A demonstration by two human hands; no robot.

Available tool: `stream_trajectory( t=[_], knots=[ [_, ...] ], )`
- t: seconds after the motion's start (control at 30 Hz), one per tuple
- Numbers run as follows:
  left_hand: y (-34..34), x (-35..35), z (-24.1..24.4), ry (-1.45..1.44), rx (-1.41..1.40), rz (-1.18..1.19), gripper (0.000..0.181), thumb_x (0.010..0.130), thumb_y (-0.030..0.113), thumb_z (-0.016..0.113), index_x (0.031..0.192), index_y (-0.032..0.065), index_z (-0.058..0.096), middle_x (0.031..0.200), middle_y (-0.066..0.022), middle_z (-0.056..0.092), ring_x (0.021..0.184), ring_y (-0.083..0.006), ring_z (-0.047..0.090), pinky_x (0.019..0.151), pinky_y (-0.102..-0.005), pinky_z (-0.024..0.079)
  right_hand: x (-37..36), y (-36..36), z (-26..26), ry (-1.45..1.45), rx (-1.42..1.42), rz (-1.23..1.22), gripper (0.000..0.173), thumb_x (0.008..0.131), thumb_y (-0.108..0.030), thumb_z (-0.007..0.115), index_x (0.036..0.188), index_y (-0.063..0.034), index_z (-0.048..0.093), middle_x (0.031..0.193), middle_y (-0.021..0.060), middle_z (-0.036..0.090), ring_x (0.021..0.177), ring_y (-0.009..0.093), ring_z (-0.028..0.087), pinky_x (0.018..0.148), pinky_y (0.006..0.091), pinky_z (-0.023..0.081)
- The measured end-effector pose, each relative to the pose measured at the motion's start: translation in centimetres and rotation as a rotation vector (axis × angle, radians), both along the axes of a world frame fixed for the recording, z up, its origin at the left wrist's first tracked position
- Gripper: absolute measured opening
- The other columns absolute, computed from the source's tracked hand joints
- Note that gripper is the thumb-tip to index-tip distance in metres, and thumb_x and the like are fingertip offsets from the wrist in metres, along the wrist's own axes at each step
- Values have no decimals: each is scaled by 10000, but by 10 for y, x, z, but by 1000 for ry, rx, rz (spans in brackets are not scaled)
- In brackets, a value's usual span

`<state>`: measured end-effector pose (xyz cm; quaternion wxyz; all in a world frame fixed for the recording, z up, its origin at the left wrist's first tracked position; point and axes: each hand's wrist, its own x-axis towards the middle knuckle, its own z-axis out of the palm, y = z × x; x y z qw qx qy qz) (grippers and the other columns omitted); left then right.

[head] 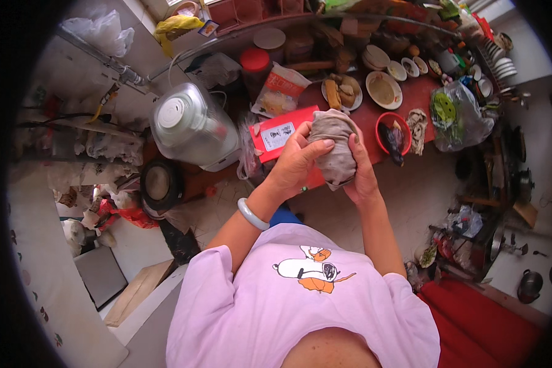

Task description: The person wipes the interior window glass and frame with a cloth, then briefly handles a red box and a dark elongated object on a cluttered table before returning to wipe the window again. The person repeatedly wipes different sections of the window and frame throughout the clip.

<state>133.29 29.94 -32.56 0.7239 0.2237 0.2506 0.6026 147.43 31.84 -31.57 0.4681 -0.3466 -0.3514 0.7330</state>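
Between my two hands is a greyish cloth bundle [335, 158], held up in front of the red counter's edge. My left hand [303, 149] grips its left side, thumb lying across the front. On the other side, my right hand [361, 168] wraps the bundle with the thumb near its edge. Whatever the cloth may cover is hidden. Just behind the bundle lies a red box [269, 125] with a white label bearing writing. A red bowl [407, 131] with dark purple produce, perhaps eggplant, stands to the right, beside a crumpled patterned cloth [416, 126].
Behind are a plate of food [355, 102], a bowl [381, 100] with some liquid, smaller dishes [397, 71] and a printed food bag [283, 89]. A clear-lidded appliance [191, 122] stands left, a plastic bag [471, 124] right. Pots [530, 283] sit on a white surface at far right.
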Motion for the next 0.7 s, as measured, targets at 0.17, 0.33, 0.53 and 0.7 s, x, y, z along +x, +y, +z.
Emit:
stream_trajectory(
  t=[0.17, 0.33, 0.53, 0.7],
  knots=[
    [34, -51, 15, 9, -16, 13, 453, 841, 175, 679, 1210, 20, 467, 1129, -81, 590, 1035, -142, 583, 944, -305, 456, -36, 47, -3, 264, -249, 396, 588, 961, -497, 479, 1393, -106, 401, 1282, 54, 558, 1116, 168, 579, 902, 356, 506],
    [66, -106, 15, 96, 65, 28, 388, 874, 163, 658, 1196, 28, 488, 1117, -61, 596, 1024, -123, 584, 918, -294, 470, -85, 76, 7, 190, -240, 416, 570, 976, -493, 440, 1395, -109, 402, 1266, 86, 578, 1100, 228, 603, 861, 422, 535],
    [97, -153, 28, 300, 131, 54, 380, 933, 145, 616, 1279, 34, 503, 1139, -20, 608, 1049, -93, 564, 926, -267, 454, -123, 117, 24, 190, -167, 466, 495, 955, -387, 558, 1331, -83, 452, 1186, 69, 603, 1021, 193, 632, 884, 388, 532],
    [124, -187, 50, 926, 382, 389, 425, 919, 243, 650, 1229, -34, 561, 1197, -90, 462, 1009, -137, 523, 797, -256, 487, -157, 154, 58, 199, -34, 454, 425, 948, -245, 600, 1315, -65, 484, 1199, 55, 606, 1073, 174, 610, 914, 361, 516]
  ],
)
